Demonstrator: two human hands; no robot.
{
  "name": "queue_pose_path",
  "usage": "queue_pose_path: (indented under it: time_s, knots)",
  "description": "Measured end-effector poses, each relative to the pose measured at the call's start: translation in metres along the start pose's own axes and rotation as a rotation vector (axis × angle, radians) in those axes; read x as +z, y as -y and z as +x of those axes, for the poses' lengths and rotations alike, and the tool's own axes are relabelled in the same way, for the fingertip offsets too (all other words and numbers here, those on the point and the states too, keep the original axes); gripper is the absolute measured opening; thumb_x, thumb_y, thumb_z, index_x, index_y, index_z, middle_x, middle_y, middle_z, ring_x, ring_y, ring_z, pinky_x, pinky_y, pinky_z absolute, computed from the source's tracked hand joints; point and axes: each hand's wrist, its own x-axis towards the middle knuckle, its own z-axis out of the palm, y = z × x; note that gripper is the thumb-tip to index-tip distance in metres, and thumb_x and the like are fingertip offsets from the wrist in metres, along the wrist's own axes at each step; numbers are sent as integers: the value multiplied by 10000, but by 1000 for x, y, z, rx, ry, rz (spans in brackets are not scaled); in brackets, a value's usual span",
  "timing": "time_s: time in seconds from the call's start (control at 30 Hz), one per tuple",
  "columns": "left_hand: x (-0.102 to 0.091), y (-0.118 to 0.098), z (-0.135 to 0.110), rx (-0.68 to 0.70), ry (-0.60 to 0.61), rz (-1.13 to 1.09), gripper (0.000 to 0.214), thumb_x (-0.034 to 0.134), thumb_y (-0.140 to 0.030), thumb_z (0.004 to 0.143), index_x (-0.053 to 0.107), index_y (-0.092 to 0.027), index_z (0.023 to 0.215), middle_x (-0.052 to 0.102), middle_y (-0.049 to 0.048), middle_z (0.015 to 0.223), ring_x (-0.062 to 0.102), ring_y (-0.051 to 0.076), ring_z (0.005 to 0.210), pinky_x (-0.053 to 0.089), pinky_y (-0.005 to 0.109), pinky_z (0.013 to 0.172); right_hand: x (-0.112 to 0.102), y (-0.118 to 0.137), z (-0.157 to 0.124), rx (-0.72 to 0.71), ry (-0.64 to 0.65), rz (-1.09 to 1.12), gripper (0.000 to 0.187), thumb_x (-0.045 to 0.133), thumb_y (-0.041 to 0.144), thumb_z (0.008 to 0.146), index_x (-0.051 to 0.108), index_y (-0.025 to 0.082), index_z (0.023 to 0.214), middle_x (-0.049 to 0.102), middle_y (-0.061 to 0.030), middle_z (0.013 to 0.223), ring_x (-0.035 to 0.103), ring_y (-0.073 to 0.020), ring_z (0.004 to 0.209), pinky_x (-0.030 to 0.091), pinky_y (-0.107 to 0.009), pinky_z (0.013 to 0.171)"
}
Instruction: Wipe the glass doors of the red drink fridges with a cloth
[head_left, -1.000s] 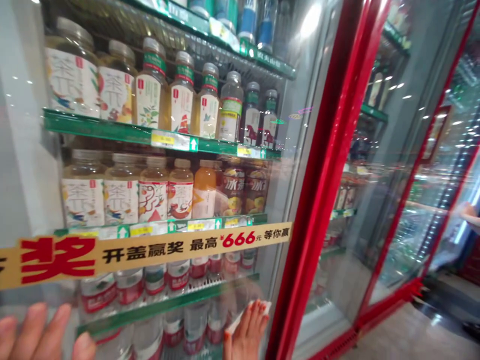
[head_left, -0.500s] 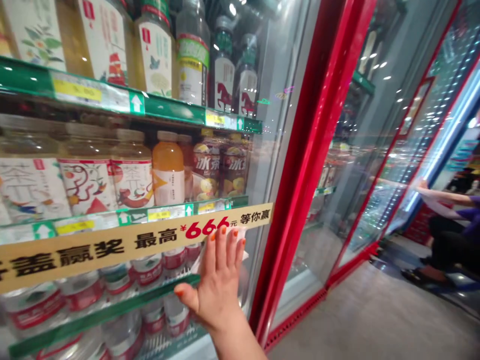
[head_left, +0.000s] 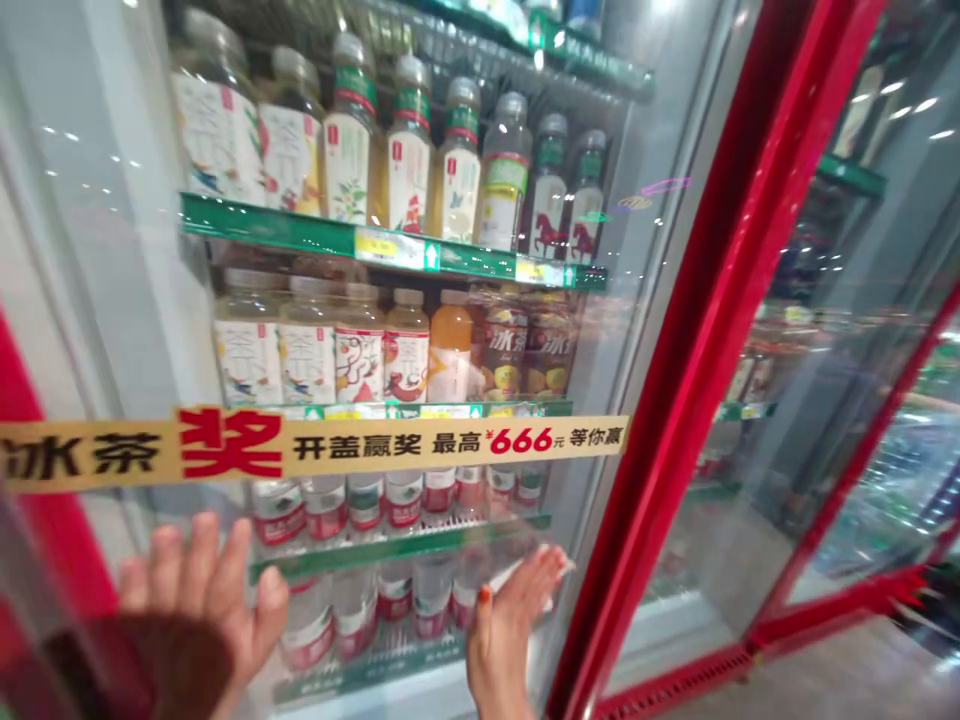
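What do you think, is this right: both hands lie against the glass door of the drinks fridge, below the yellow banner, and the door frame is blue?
One thing is wrong: the door frame is red, not blue, as the head view shows. The rest holds: the left hand and the right hand lie against the glass door, below the yellow banner.

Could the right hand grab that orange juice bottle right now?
Probably not: the glass door seems shut between the right hand and the orange juice bottle; the hand presses a cloth flat against the glass.
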Motion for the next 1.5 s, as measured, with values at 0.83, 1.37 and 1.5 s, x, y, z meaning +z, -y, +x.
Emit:
queue_pose_path:
  time_s: [0.83,1.37,1.5]
  knots:
    - [2,-8,10,93,-57,168,821,620,-205,986,290,-213,1738,271,70,1825,173,255,1739,125,500,1444,-4,80,-29,-610,83,185,684,506,715,1002,498,474,1642,568,126,1655,412,-331,1643,478,-477,1291]
    - [5,-3,5,82,-55,138,818,617,-221,987,293,-218,1737,283,77,1825,172,258,1739,120,508,1439,-14,75,-47,-721,13,116,430,425,539,1076,739,484,1365,612,192,1585,208,-142,1712,233,-417,1418]
    - [6,-4,5,74,-52,129,817,618,-224,988,293,-225,1738,282,76,1826,169,253,1740,112,507,1441,-30,20,6,-640,7,72,566,445,473,1087,526,363,1637,428,81,1752,124,-147,1726,108,-420,1432]
